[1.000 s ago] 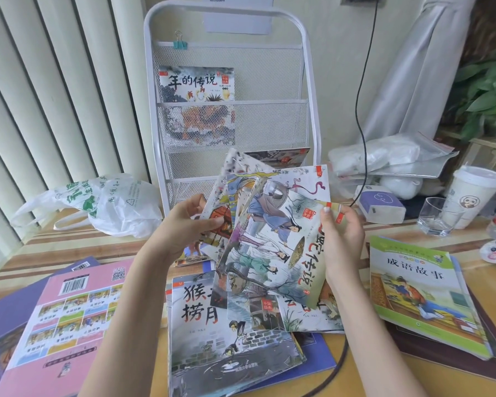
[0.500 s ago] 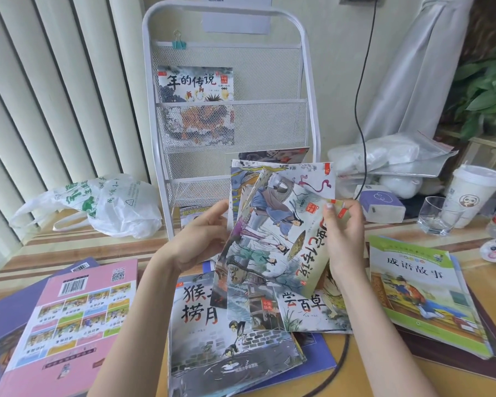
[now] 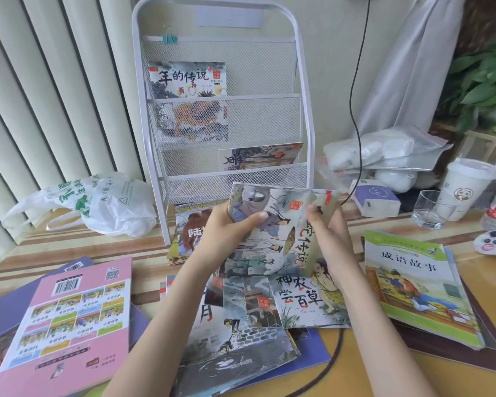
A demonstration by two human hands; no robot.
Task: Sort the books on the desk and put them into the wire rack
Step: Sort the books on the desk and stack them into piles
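Both hands, left hand (image 3: 226,233) and right hand (image 3: 331,239), grip the book stack (image 3: 272,233) edges just before the wire rack (image 3: 304,116).

Soft, even daylight fills the scene, brightest on the pale blinds (image 3: 40,90) at the left, which look slightly washed out, and it casts only faint shadows under the books on the worktop (image 3: 355,368). The wide lens bends straight lines near the edges, so the blinds' slats and the white rack (image 3: 305,81) lean and curve. The centre is fairly sharp, while the plant (image 3: 481,81) at the right sits dim and smeared.
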